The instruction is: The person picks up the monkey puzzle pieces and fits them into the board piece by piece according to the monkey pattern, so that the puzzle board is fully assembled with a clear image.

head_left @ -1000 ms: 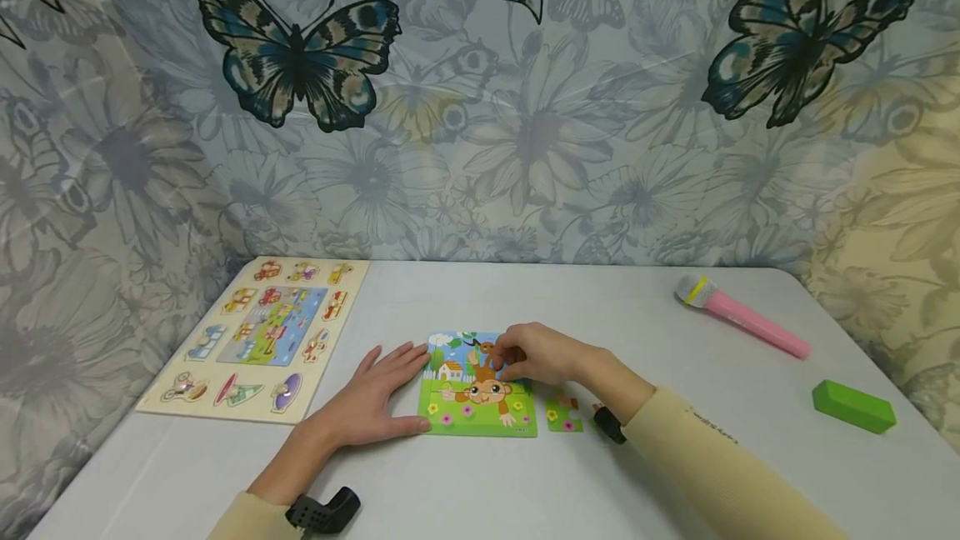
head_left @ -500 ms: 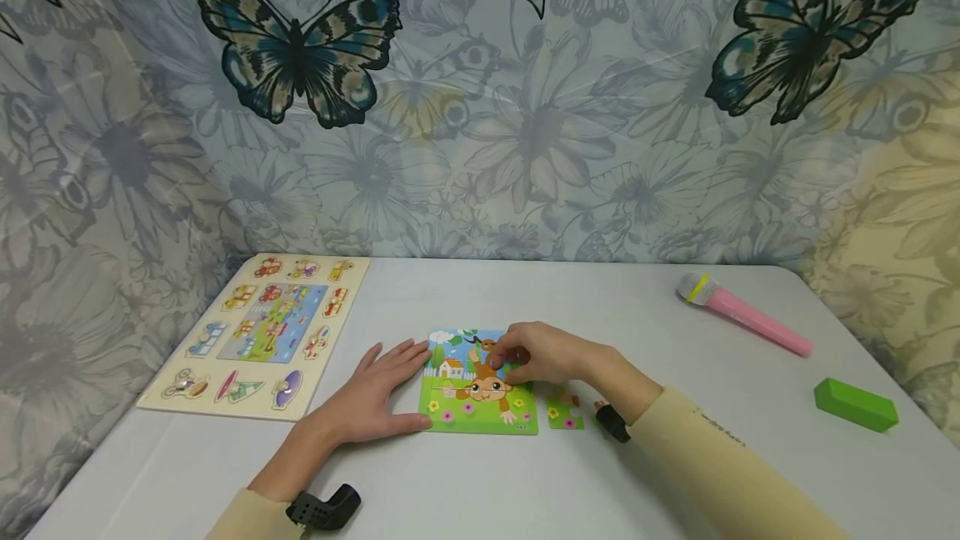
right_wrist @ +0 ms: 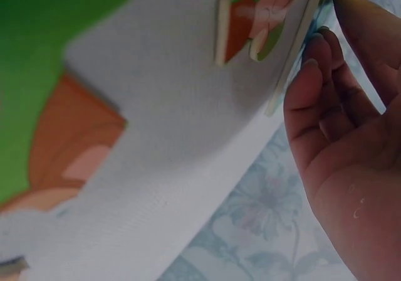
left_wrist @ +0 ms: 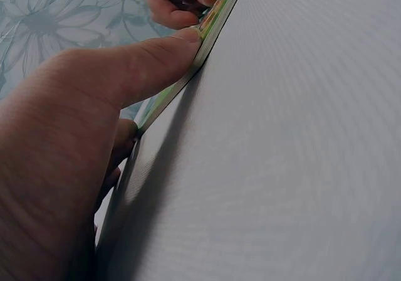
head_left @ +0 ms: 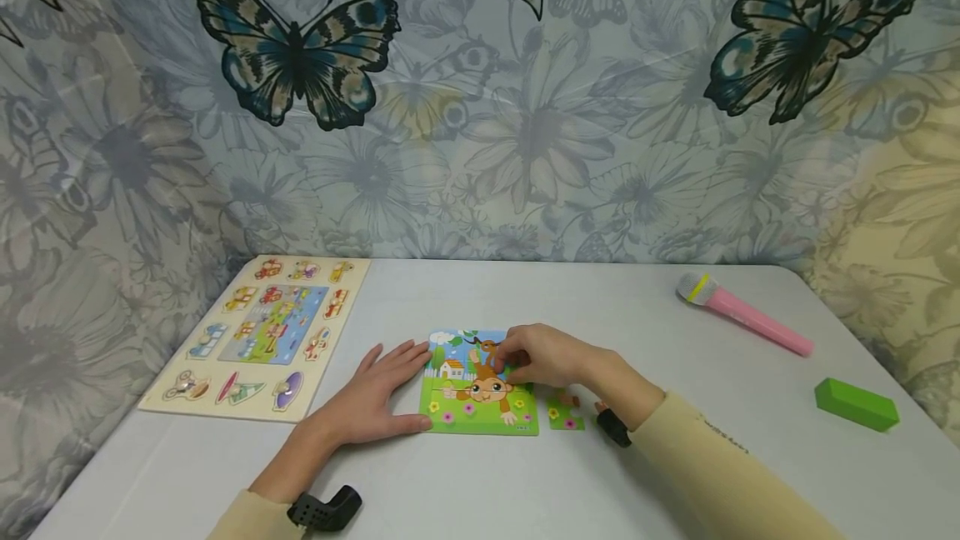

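Observation:
A square picture puzzle [head_left: 480,419] with a monkey, a small house and flowers lies on the white table. My left hand [head_left: 386,394] spreads beside its left edge, thumb [left_wrist: 169,58] touching the lower corner and fingertips at the upper left. Over the puzzle's upper right part, my right hand [head_left: 551,355] has thumb and fingers curled together, seemingly pinching a puzzle piece that the fingers mostly hide. Just right of the puzzle lie loose puzzle pieces [head_left: 566,419] in green and brown; the right wrist view shows one brown-and-green piece [right_wrist: 241,27] close up.
At the left lies a larger cream board [head_left: 168,402] with toy pictures. A pink microphone [head_left: 757,323] rests at the back right, with a green block [head_left: 855,405] in front of it. A patterned butterfly wall covering [head_left: 525,148] stands behind the table [head_left: 450,490].
Both hands stay nearly in place; the right hand shifts only very slightly at the puzzle's right side. The head view tilts a little.

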### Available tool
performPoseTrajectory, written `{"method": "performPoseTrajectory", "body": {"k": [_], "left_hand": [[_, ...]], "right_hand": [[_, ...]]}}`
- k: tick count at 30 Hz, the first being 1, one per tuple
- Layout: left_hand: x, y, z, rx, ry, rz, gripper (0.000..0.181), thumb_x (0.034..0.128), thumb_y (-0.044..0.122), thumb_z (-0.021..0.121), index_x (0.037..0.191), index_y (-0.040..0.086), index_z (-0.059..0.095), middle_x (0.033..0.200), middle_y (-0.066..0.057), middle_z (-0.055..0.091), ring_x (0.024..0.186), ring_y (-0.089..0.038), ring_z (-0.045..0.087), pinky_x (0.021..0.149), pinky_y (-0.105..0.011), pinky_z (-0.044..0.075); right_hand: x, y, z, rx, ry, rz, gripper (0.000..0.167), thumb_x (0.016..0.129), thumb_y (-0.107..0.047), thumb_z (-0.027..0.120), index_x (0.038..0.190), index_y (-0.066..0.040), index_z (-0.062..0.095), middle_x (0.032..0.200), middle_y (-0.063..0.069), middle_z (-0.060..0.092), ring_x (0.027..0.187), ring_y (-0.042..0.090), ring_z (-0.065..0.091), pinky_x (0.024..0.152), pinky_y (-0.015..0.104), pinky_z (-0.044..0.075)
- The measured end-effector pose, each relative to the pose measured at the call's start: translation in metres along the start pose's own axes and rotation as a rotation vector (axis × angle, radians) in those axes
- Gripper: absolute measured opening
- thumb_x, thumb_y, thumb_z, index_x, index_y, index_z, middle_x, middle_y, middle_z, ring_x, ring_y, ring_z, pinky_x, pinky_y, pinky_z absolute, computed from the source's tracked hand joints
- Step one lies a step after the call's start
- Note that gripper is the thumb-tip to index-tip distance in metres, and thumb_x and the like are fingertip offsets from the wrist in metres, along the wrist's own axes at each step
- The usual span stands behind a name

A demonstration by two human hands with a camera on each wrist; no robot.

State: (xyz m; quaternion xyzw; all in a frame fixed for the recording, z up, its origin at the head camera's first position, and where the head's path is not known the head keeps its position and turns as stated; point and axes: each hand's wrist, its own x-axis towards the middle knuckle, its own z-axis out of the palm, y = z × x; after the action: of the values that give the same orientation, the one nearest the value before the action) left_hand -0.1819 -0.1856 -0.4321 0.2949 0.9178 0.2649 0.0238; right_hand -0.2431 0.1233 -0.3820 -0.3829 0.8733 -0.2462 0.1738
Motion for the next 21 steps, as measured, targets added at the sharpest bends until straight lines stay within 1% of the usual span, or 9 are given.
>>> {"method": "performPoseTrajectory", "body": {"k": [4,8,10,15,18,21], "left_hand": [[-0.001,0.000,0.001,0.001,-0.001,-0.009,0.090,0.0858,0.057,0.070,0.154,0.006,0.042,0.161,-0.006,0.034,0.151,-0.030,0.021,0.118,-0.061,0.004],[-0.002,-0.001,0.002,0.000,-0.003,-0.015,0.090,0.0858,0.057,0.070,0.154,0.006,0.042,0.162,-0.006,0.034,0.151,-0.029,0.021,0.118,-0.060,0.004],[-0.001,-0.001,0.003,0.002,-0.005,-0.015,0.090,0.0858,0.058,0.070,0.155,0.006,0.042,0.162,-0.006,0.034,0.151,-0.029,0.021,0.118,-0.060,0.004],[0.000,-0.002,0.003,0.008,-0.003,-0.010,0.090,0.0860,0.058,0.070,0.155,0.007,0.042,0.162,-0.005,0.034,0.151,-0.029,0.021,0.118,-0.060,0.004],[0.000,-0.002,0.003,0.009,0.000,-0.007,0.091,0.0861,0.059,0.070,0.155,0.007,0.041,0.162,-0.005,0.033,0.151,-0.029,0.021,0.118,-0.060,0.004],[0.000,-0.002,0.002,0.013,0.001,-0.004,0.091,0.0862,0.059,0.070,0.155,0.007,0.041,0.162,-0.005,0.034,0.151,-0.029,0.021,0.118,-0.060,0.004]], "right_hand": [[-0.001,0.002,-0.001,0.010,-0.009,-0.015,0.012,0.090,-0.011,0.078,0.101,-0.016,0.076,0.094,-0.008,0.060,0.082,0.009,0.053,0.077,0.027,0.049],[-0.005,0.006,-0.004,0.028,0.008,-0.043,0.012,0.093,-0.013,0.074,0.104,-0.016,0.077,0.098,-0.008,0.063,0.083,0.009,0.056,0.077,0.027,0.051],[-0.008,0.007,-0.007,0.043,0.033,-0.063,0.012,0.095,-0.013,0.072,0.106,-0.014,0.077,0.100,-0.006,0.065,0.085,0.010,0.058,0.078,0.028,0.052],[-0.020,0.012,-0.015,0.085,0.112,-0.073,0.016,0.097,-0.016,0.070,0.110,-0.010,0.075,0.105,-0.001,0.068,0.088,0.012,0.060,0.079,0.030,0.054],[-0.027,0.016,-0.017,0.097,0.162,-0.067,0.018,0.097,-0.018,0.071,0.112,-0.009,0.074,0.103,-0.002,0.068,0.087,0.012,0.060,0.077,0.030,0.054],[-0.036,0.020,-0.018,0.107,0.208,-0.063,0.019,0.096,-0.017,0.071,0.113,-0.008,0.073,0.099,-0.005,0.067,0.085,0.013,0.060,0.074,0.030,0.053]]}}
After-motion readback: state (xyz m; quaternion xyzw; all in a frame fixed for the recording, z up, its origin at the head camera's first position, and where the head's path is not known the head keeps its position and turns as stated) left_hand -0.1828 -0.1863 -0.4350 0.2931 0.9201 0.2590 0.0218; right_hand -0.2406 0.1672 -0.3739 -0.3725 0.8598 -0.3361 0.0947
